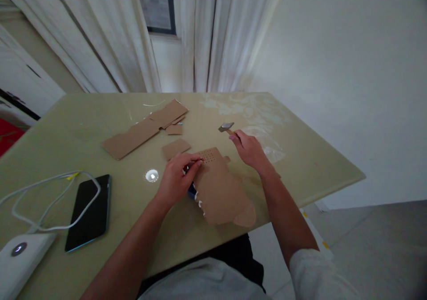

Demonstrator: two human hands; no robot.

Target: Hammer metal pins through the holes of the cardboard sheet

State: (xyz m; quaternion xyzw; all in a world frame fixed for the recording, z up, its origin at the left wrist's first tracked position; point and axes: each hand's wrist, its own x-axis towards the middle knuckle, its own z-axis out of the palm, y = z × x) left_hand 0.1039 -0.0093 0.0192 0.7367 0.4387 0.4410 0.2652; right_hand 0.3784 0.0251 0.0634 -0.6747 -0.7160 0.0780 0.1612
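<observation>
Item one: a cardboard piece (222,191) with a patch of small punched holes, lying near the front edge of the tabletop (300,158) and overhanging it slightly. My left hand (176,178) presses on its left side, fingertips pinched together at the holes; whether they pinch something small I cannot tell. My right hand (250,151) hovers just behind the piece, its grip closed around the handle of a small hammer (226,127), metal head raised. Further back, towards the far edge: a long cardboard strip (143,129) and smaller cardboard scraps (175,148). Towards the left edge: a dark phone (89,212), a white cable (43,198) looped over it, and a white device (20,258) at the front left corner.
</observation>
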